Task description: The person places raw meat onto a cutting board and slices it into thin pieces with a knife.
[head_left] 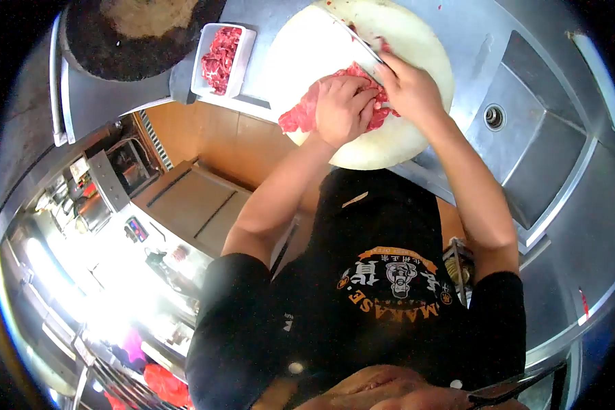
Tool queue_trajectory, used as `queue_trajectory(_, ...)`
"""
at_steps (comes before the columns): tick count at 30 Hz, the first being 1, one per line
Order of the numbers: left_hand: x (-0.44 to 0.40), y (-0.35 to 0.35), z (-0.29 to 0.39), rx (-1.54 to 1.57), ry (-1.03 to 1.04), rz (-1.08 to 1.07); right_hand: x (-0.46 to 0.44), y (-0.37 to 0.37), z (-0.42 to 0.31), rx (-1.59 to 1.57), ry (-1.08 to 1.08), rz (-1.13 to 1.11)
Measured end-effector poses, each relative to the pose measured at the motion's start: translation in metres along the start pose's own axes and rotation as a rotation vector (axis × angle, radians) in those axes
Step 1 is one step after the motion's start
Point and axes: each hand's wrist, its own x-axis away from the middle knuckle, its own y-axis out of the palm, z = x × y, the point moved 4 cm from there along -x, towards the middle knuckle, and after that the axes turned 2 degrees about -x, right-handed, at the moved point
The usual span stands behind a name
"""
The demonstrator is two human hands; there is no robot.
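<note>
A piece of raw red meat [301,115] lies on a round white cutting board [383,149]. My left hand [345,109] presses down on the meat, palm low and fingers bent over its upper part. Beside it, my right hand [410,87] is closed around the handle of a knife [364,49]. The blade points up and left across the board, close to the meat's far end. Smaller dark red scraps lie near the blade. The handle is mostly hidden by my fingers.
Left of the board stands a white plastic tub [240,65] with cut red meat inside. A dark round block [126,41] with a pale worn centre sits farther left. On the right is a metal sink [526,130] with a drain. The counter edge runs in front of me.
</note>
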Motion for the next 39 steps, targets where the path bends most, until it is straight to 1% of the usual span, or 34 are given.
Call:
queue_trajectory(2,0.005,-0.001,-0.002,0.030,-0.020,0.041,0.047,-0.022,0.008,-0.033,0.046,-0.023)
queue_trajectory(5,0.005,-0.001,-0.001,0.004,-0.007,0.020,0.123,-0.037,0.019,0.096,0.050,-0.112)
queue_trajectory(9,-0.001,-0.003,0.003,-0.081,-0.006,-0.040,0.156,-0.047,0.018,0.159,0.097,-0.145)
queue_trajectory(15,-0.002,0.001,0.002,-0.077,-0.053,-0.064,0.096,-0.013,0.015,0.105,0.016,-0.141)
queue_trajectory(18,-0.001,0.002,0.004,-0.112,-0.041,-0.043,0.099,-0.013,0.015,0.098,0.057,-0.171)
queue_trajectory(21,-0.002,0.001,0.004,-0.091,-0.069,-0.092,0.140,-0.033,0.022,0.131,0.096,-0.153)
queue_trajectory(23,-0.002,0.001,0.001,-0.056,-0.050,-0.051,0.129,-0.030,0.023,0.146,0.118,-0.213)
queue_trajectory(24,-0.001,0.002,0.000,-0.039,-0.036,-0.031,0.120,-0.026,0.021,0.152,0.131,-0.240)
queue_trajectory(25,0.000,0.003,-0.001,-0.034,-0.031,-0.014,0.095,-0.012,0.016,0.125,0.085,-0.170)
queue_trajectory(27,0.003,0.005,-0.003,-0.026,-0.008,0.027,0.033,0.014,0.000,0.109,0.085,-0.187)
queue_trajectory(28,0.004,0.005,-0.004,-0.011,-0.018,0.011,0.003,0.029,0.004,0.015,-0.062,-0.110)
queue_trajectory(31,0.002,-0.003,-0.004,0.019,-0.003,-0.032,-0.028,0.015,-0.011,0.024,0.001,0.008)
queue_trajectory(32,0.004,-0.009,-0.008,-0.034,-0.046,-0.034,-0.023,0.008,-0.005,0.072,-0.026,0.091)
queue_trajectory(33,0.002,-0.032,-0.001,-0.084,-0.099,-0.043,-0.010,0.000,-0.002,0.020,0.005,0.070)
queue_trajectory(35,0.014,-0.057,-0.013,-0.176,-0.176,-0.055,0.030,-0.019,0.006,-0.086,0.078,0.026)
queue_trajectory(37,0.040,-0.063,-0.047,-0.140,-0.381,-0.229,0.063,-0.017,0.033,-0.131,0.128,-0.027)
queue_trajectory(39,0.052,-0.065,-0.058,-0.068,-0.600,-0.364,0.080,-0.014,0.048,-0.115,0.154,-0.047)
